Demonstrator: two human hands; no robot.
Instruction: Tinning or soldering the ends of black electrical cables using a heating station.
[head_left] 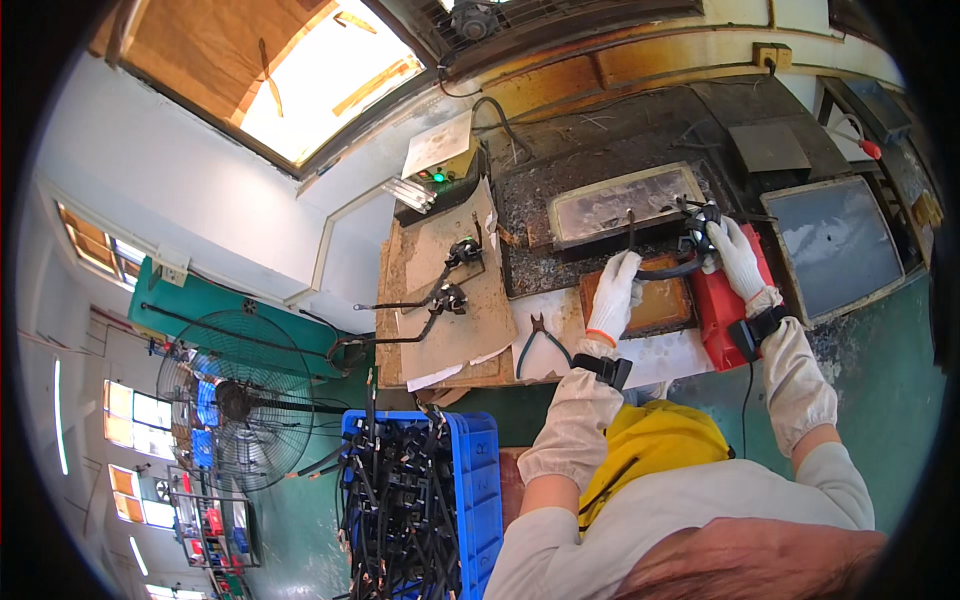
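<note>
My left hand (613,295), in a white glove, pinches one end of a thick black cable (668,273). A thin dark tip sticks up beyond those fingers, in front of a rectangular pan (625,207) with a dull silvery surface. In my gloved right hand (738,262) is the cable's other part, with a black block-like fitting (700,228) at the fingertips. Below the cable lies a shallow brown tray (655,305). A red box (722,310) stands under my right wrist. Green-handled pliers (540,340) rest near my left forearm.
More black cable assemblies (445,298) lie on cardboard (480,345) at the left. A blue crate (482,500) full of such cables stands below. Behind are a box with a green light (440,165) and a wall; a grey panel (830,250) lies right, a large fan (235,400) left.
</note>
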